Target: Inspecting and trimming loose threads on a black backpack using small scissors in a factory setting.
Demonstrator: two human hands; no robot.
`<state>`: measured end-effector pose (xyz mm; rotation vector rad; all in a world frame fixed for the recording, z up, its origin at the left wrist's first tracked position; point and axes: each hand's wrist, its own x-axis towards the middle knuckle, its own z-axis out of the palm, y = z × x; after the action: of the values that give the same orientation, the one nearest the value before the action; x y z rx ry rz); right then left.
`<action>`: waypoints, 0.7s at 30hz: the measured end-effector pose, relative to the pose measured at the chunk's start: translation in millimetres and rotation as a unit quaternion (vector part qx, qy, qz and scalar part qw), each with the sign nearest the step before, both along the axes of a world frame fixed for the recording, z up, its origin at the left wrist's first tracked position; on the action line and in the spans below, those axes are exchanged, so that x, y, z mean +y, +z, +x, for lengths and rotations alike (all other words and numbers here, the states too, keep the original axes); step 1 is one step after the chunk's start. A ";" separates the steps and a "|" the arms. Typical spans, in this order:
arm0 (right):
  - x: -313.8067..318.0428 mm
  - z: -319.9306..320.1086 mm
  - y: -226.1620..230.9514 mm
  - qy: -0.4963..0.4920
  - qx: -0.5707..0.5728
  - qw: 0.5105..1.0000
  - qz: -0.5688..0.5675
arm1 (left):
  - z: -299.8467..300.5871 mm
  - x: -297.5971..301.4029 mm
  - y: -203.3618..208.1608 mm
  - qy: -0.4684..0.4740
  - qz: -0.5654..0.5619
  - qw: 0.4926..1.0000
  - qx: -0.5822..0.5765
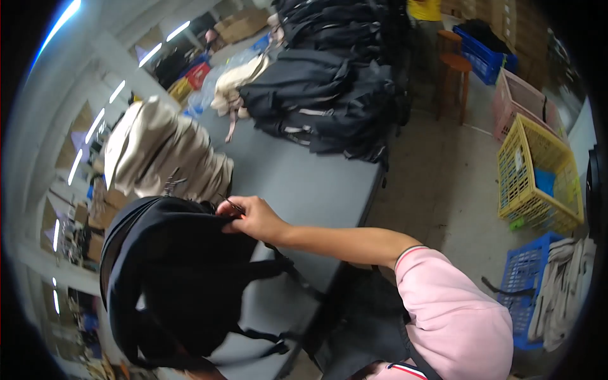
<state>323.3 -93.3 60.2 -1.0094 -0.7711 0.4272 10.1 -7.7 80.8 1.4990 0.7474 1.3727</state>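
Note:
A black backpack [183,272] stands on the grey table [285,183] at the lower left, its straps hanging toward me. At the backpack's top edge, my right hand [256,220] is closed around small thread snips [235,208] with dark blades and a bit of orange-red. Its fingers touch or nearly touch the black fabric. Low in the picture, my left hand [196,366] is at the backpack's underside; the bag hides its fingers. Just behind the backpack rises a stack of cream bags [164,152].
Black backpacks [316,95] lie piled along the table's far end, beside another cream bag [240,79]. On the floor to the right stand a yellow crate [522,171], a pink crate [516,104] and blue crates [522,285]. Wooden stools [455,62] and a person in yellow [425,9] are farther back.

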 end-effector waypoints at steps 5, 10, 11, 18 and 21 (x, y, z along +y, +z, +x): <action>-111.8 64.9 38.2 -0.034 -0.031 0.999 -0.013 | 84.6 -23.9 25.3 -0.028 0.031 0.995 -0.089; -246.7 94.2 70.2 -0.358 -0.070 0.924 0.115 | 173.6 1.8 50.3 -0.221 0.012 0.974 -0.045; -268.4 94.5 63.6 -0.407 -0.039 0.901 0.143 | 211.3 -11.6 67.4 -0.283 -0.047 0.954 -0.093; -350.4 62.8 -21.7 -0.460 0.045 0.886 -0.029 | 455.6 4.1 117.6 -0.516 -0.047 0.843 -0.147; -359.3 45.3 -79.0 -0.440 0.149 0.884 -0.056 | 530.7 -61.6 74.7 -0.457 -0.200 0.858 -0.125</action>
<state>368.6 -452.6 -18.8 -1.2509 0.0380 -0.1715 540.8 -69.3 155.5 1.0659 0.0764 0.5994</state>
